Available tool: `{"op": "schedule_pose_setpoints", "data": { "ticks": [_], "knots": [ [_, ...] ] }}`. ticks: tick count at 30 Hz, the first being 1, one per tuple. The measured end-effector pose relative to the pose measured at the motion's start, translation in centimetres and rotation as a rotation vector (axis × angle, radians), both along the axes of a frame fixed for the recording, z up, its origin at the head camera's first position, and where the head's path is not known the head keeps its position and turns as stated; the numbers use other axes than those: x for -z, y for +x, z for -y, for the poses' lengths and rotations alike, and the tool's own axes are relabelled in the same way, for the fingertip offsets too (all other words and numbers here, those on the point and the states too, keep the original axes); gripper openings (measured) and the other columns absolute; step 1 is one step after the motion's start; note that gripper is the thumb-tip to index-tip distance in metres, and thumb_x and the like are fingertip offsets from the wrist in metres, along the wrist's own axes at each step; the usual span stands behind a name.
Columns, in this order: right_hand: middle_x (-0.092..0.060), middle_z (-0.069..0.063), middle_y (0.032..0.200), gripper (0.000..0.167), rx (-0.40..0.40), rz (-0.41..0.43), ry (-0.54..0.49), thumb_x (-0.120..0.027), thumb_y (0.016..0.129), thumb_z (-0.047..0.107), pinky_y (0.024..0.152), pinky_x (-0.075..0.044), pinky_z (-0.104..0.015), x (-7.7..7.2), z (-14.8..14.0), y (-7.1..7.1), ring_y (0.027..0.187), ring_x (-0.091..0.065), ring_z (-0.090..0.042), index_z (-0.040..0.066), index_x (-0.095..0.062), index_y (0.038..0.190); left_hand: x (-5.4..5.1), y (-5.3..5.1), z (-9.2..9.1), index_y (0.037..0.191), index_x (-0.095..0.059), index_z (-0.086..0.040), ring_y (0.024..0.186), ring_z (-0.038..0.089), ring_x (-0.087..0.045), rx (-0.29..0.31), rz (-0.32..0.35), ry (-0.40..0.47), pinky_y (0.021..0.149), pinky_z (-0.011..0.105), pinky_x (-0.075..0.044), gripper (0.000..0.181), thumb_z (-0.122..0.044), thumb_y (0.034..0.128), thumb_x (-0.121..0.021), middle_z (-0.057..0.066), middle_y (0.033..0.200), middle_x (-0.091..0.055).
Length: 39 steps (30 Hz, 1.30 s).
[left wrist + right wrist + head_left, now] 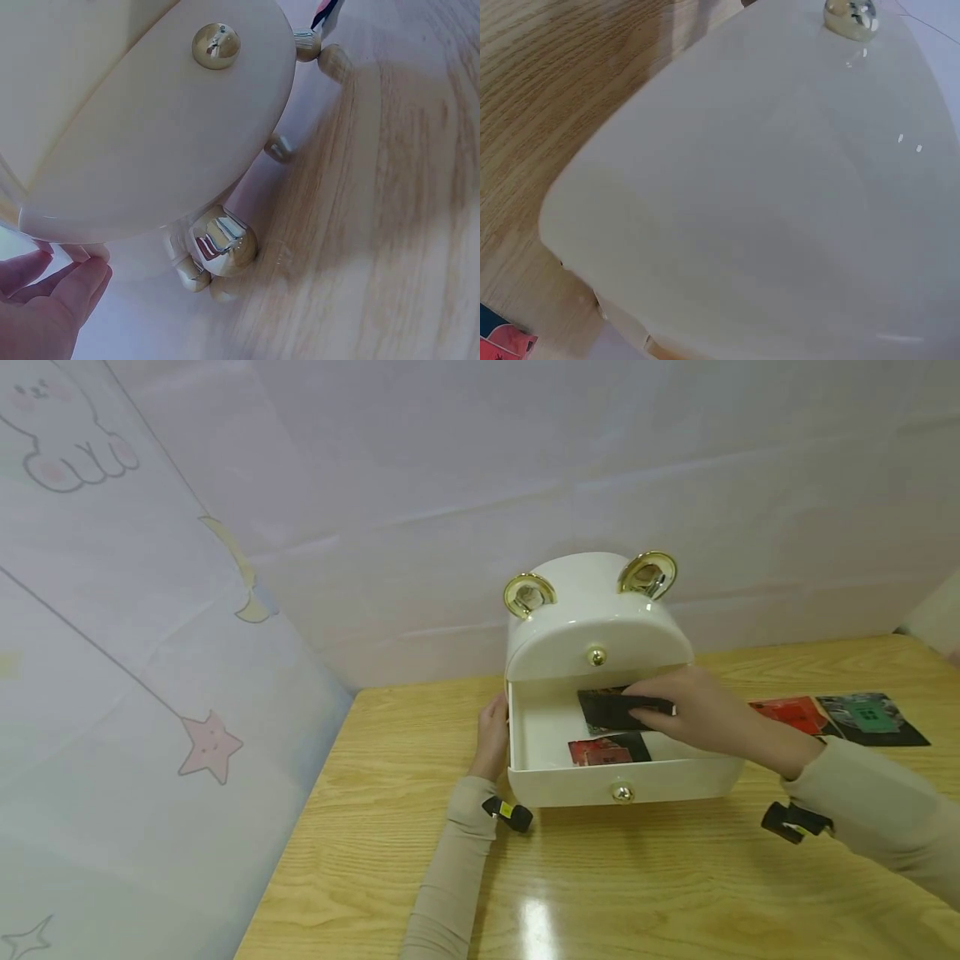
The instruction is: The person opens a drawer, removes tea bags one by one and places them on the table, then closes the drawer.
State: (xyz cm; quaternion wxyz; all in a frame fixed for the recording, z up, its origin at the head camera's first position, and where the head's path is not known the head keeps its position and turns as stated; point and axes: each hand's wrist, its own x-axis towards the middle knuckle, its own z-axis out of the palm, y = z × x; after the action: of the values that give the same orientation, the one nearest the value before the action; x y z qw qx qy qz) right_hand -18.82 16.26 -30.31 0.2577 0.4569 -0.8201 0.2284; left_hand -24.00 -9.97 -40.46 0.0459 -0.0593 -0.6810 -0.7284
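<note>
A white storage box [570,652] with gold ears and knobs stands on the table, its lower drawer [555,783] pulled out. Inside the drawer lie a red-and-black packet [600,752] and, behind it, another dark packet [592,724]. Above them my right hand [693,706] pinches a flat black packet [618,712] between thumb and fingers. My left hand [492,737] touches the box's left side; in the left wrist view its fingers [82,289] rest against the white edge. The right wrist view shows the drawer front [765,187], with the right hand out of sight.
To the right of the box, a red packet [795,716] and a green-and-black packet [870,717] lie on the wooden table [360,827]. A printed cloth backdrop [420,568] hangs behind and on the left. Gold ball feet [225,241] are under the box.
</note>
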Motion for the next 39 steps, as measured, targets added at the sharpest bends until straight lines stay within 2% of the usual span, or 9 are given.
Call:
{"op": "schedule_pose_setpoints", "data": {
  "ticks": [4, 7, 10, 14, 23, 29, 33, 36, 39],
  "knots": [
    [-0.066, -0.003, 0.082, 0.016, 0.003, -0.019, -0.042, -0.071, 0.079, 0.017, 0.052, -0.043, -0.027, -0.3, -0.7, 0.3, 0.063, -0.053, -0.009, 0.006, -0.067, 0.090, -1.1, 0.7, 0.0, 0.117, -0.056, 0.003, 0.087, 0.014, -0.055, 0.009, -0.001, -0.007, 0.076, 0.031, -0.049, 0.038, -0.021, 0.1005, -0.033, 0.012, 0.102, -0.060],
    [-0.066, -0.007, 0.084, 0.037, -0.005, -0.027, -0.077, -0.051, 0.090, 0.039, 0.048, -0.038, -0.022, -0.7, -1.2, 0.7, 0.059, -0.046, -0.005, 0.005, -0.066, 0.095, -1.5, 1.0, -0.1, 0.119, -0.055, 0.004, 0.089, 0.015, -0.055, 0.011, 0.000, -0.019, 0.077, 0.030, -0.048, 0.038, -0.021, 0.1007, -0.032, 0.015, 0.105, -0.059],
    [-0.067, -0.009, 0.080, 0.052, 0.011, -0.048, -0.089, -0.038, 0.091, 0.049, 0.044, -0.031, -0.015, -1.3, -1.8, 1.2, 0.051, -0.038, 0.002, 0.005, -0.066, 0.098, -1.6, 1.1, -0.1, 0.119, -0.055, 0.004, 0.089, 0.015, -0.054, 0.005, 0.000, -0.022, 0.077, 0.030, -0.048, 0.038, -0.020, 0.1006, -0.032, 0.017, 0.107, -0.059],
    [-0.067, -0.009, 0.075, 0.057, 0.040, -0.085, -0.106, -0.037, 0.091, 0.050, 0.041, -0.024, -0.012, -2.1, -2.8, 1.7, 0.045, -0.028, 0.006, 0.002, -0.068, 0.095, -1.5, 1.0, -0.1, 0.117, -0.055, 0.004, 0.088, 0.014, -0.055, 0.009, 0.013, -0.006, 0.076, 0.031, -0.049, 0.038, -0.022, 0.1006, -0.032, 0.013, 0.104, -0.059],
    [-0.068, -0.016, 0.076, 0.058, 0.118, -0.146, -0.145, -0.041, 0.089, 0.052, 0.042, -0.027, -0.013, -2.9, -5.5, 2.3, 0.053, -0.048, 0.006, 0.002, -0.070, 0.095, -1.3, 0.9, 0.1, 0.117, -0.054, 0.004, 0.089, 0.013, -0.054, 0.025, 0.016, -0.012, 0.078, 0.031, -0.049, 0.039, -0.023, 0.1010, -0.031, 0.012, 0.105, -0.058],
    [-0.065, -0.019, 0.069, 0.064, 0.195, -0.143, -0.159, -0.040, 0.087, 0.057, 0.039, -0.019, -0.012, -3.1, -6.9, 2.7, 0.045, -0.038, 0.007, 0.001, -0.070, 0.092, -1.4, 0.9, 0.1, 0.116, -0.054, 0.006, 0.088, 0.014, -0.054, 0.023, 0.012, -0.017, 0.077, 0.030, -0.049, 0.040, -0.022, 0.1010, -0.031, 0.017, 0.106, -0.058],
    [-0.064, -0.016, 0.064, 0.059, 0.251, -0.162, -0.140, -0.039, 0.087, 0.059, 0.038, -0.018, -0.013, -3.1, -8.0, 2.8, 0.042, -0.032, 0.008, 0.011, -0.071, 0.096, -0.1, 0.1, 0.1, 0.116, -0.056, 0.002, 0.090, 0.014, -0.054, 0.002, 0.002, -0.022, 0.078, 0.031, -0.048, 0.042, -0.029, 0.1004, -0.032, 0.013, 0.105, -0.058],
    [-0.062, -0.013, 0.057, 0.063, 0.318, -0.177, -0.093, -0.035, 0.088, 0.060, 0.036, -0.017, -0.016, -3.1, -9.1, 3.0, 0.036, -0.024, 0.007, 0.009, -0.070, 0.101, 0.9, -0.6, 0.0, 0.116, -0.057, -0.002, 0.091, 0.015, -0.055, -0.006, -0.009, -0.019, 0.079, 0.032, -0.048, 0.044, -0.034, 0.0997, -0.033, 0.009, 0.105, -0.059],
    [-0.062, -0.019, 0.060, 0.073, 0.391, -0.167, -0.055, -0.030, 0.088, 0.061, 0.034, -0.018, -0.018, -3.1, -9.9, 3.3, 0.032, -0.020, 0.006, -0.001, -0.068, 0.102, 1.0, -0.7, 0.1, 0.118, -0.056, -0.001, 0.094, 0.016, -0.055, -0.002, -0.010, -0.019, 0.080, 0.033, -0.048, 0.044, -0.033, 0.1000, -0.032, 0.011, 0.108, -0.058]
  ]
}}
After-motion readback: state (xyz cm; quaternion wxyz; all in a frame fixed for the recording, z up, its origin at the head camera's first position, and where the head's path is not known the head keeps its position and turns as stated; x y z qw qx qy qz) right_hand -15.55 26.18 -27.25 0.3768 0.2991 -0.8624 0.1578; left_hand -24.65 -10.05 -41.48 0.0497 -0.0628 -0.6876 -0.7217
